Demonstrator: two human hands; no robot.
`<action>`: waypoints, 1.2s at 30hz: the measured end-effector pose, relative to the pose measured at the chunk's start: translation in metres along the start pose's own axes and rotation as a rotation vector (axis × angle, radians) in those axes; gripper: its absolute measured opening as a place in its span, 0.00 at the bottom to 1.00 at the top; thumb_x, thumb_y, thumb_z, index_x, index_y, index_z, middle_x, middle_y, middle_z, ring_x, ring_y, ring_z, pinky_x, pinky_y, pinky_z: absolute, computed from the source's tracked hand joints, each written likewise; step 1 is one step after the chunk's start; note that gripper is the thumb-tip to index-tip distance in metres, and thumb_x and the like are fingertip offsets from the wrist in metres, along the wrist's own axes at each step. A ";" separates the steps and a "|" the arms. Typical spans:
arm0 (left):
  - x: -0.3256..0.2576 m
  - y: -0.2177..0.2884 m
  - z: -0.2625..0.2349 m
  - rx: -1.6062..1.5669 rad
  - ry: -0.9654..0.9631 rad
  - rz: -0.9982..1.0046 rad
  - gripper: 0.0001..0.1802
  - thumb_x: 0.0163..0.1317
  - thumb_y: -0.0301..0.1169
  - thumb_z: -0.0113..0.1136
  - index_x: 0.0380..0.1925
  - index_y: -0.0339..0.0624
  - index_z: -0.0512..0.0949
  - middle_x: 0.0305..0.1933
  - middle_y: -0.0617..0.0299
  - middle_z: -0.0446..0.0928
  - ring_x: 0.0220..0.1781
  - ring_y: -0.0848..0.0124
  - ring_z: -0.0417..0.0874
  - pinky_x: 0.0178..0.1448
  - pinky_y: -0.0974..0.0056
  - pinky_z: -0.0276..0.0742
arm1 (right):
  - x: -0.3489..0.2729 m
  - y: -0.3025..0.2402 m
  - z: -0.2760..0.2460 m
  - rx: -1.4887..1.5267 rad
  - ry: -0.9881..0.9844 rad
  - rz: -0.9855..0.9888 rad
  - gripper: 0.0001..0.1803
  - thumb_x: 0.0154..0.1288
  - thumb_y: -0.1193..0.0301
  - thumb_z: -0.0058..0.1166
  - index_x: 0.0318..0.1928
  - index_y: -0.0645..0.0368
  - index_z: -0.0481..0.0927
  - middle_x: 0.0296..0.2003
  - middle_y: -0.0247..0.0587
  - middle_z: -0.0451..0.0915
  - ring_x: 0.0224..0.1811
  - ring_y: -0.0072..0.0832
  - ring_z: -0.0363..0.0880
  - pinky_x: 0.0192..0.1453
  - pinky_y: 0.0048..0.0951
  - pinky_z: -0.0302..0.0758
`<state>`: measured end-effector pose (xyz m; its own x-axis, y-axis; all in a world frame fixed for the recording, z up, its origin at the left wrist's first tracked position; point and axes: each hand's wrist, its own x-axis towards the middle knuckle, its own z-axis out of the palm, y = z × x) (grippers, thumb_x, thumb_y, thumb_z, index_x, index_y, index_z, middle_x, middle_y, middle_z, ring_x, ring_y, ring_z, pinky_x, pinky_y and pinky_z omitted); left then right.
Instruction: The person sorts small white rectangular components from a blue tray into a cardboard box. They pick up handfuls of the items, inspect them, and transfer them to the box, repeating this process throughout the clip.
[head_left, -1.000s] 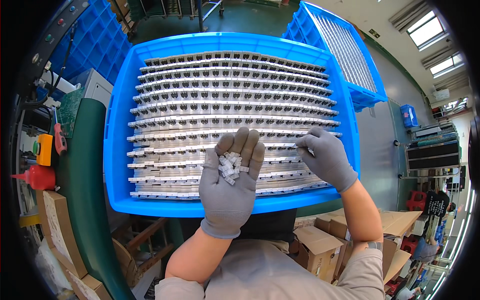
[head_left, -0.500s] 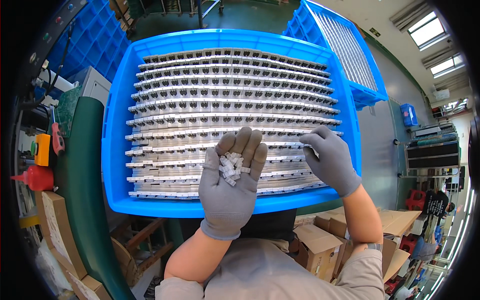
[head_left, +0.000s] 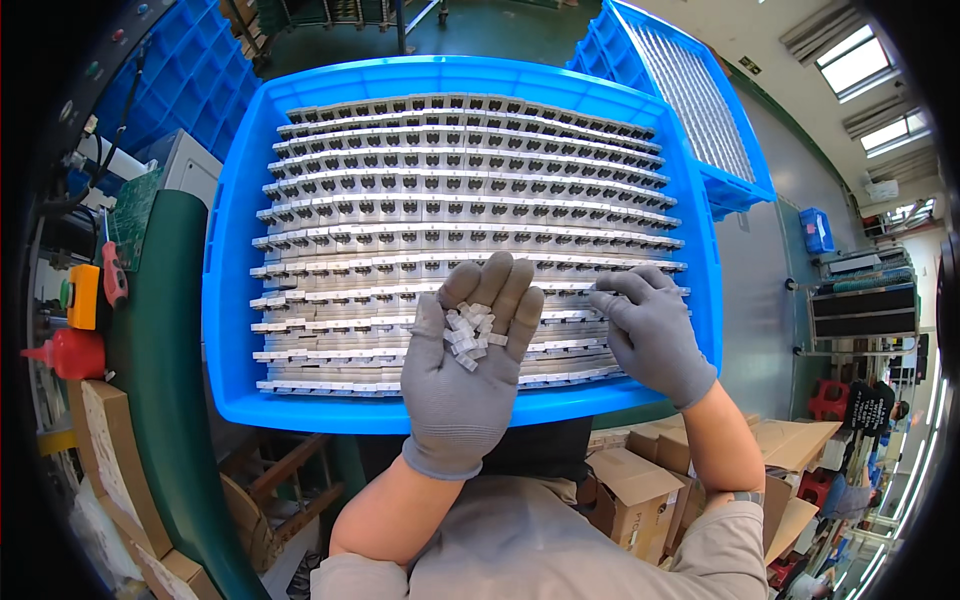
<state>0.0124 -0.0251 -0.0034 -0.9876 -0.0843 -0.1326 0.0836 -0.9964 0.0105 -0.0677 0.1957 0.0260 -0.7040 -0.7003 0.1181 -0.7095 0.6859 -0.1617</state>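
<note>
A big blue plastic crate (head_left: 228, 300) lies in front of me, filled with several long rows of small white and grey parts (head_left: 460, 200). My left hand (head_left: 462, 385), in a grey glove, is held palm up over the crate's near edge and cups a small heap of white plastic pieces (head_left: 470, 332). My right hand (head_left: 650, 332), also gloved, rests palm down on the near rows at the right, its fingertips touching a strip of parts.
A second blue crate (head_left: 700, 110) with similar rows stands at the back right. To the left are a green surface (head_left: 160, 330), a red bottle (head_left: 65, 352), an orange-yellow tool (head_left: 82, 296) and a circuit board (head_left: 128, 205). Cardboard boxes (head_left: 630, 480) sit below.
My right hand has shifted slightly along the near rows, its fingers now pressed on a strip. My left hand keeps the white pieces cupped and has barely moved.
</note>
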 end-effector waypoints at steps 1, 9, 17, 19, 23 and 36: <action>0.000 -0.001 0.000 0.005 -0.012 -0.004 0.25 0.83 0.46 0.36 0.60 0.36 0.72 0.71 0.46 0.71 0.77 0.52 0.68 0.82 0.46 0.66 | 0.000 0.000 -0.001 -0.010 -0.007 0.000 0.17 0.55 0.77 0.61 0.47 0.56 0.88 0.49 0.40 0.84 0.54 0.44 0.78 0.60 0.46 0.76; -0.001 -0.012 0.000 -0.060 -0.046 -0.059 0.27 0.83 0.46 0.34 0.66 0.37 0.68 0.75 0.45 0.65 0.81 0.52 0.61 0.86 0.44 0.54 | 0.018 -0.054 -0.028 0.354 0.227 -0.082 0.14 0.58 0.71 0.68 0.45 0.54 0.83 0.35 0.41 0.82 0.32 0.42 0.81 0.37 0.40 0.79; -0.003 -0.021 -0.003 -0.027 -0.036 -0.059 0.28 0.83 0.46 0.31 0.68 0.37 0.66 0.77 0.46 0.63 0.82 0.51 0.58 0.87 0.45 0.48 | 0.028 -0.077 -0.017 0.258 0.090 -0.027 0.10 0.59 0.69 0.68 0.38 0.53 0.80 0.31 0.39 0.79 0.32 0.39 0.82 0.33 0.40 0.78; -0.004 -0.022 -0.007 -0.029 -0.062 -0.057 0.28 0.83 0.46 0.30 0.68 0.37 0.66 0.77 0.46 0.63 0.82 0.52 0.58 0.87 0.45 0.47 | 0.028 -0.076 -0.016 0.314 0.067 -0.003 0.09 0.59 0.70 0.67 0.36 0.53 0.79 0.30 0.38 0.79 0.31 0.39 0.82 0.32 0.39 0.78; -0.004 -0.018 0.001 0.004 0.050 -0.024 0.26 0.83 0.45 0.34 0.64 0.37 0.70 0.73 0.46 0.69 0.79 0.53 0.63 0.83 0.46 0.59 | 0.028 -0.062 -0.026 0.408 0.102 0.031 0.08 0.59 0.74 0.66 0.36 0.54 0.79 0.29 0.38 0.80 0.29 0.39 0.82 0.32 0.39 0.78; -0.001 0.020 0.003 0.108 0.247 0.016 0.21 0.83 0.46 0.40 0.43 0.47 0.79 0.29 0.69 0.68 0.24 0.78 0.57 0.20 0.76 0.56 | 0.040 0.006 0.008 0.038 -0.039 -0.033 0.04 0.58 0.74 0.61 0.33 0.57 0.79 0.30 0.42 0.80 0.34 0.44 0.83 0.38 0.43 0.80</action>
<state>0.0149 -0.0448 -0.0003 -0.9227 -0.1105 -0.3693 0.0713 -0.9904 0.1181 -0.1001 0.1702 0.0216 -0.6779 -0.7301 0.0856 -0.7300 0.6548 -0.1959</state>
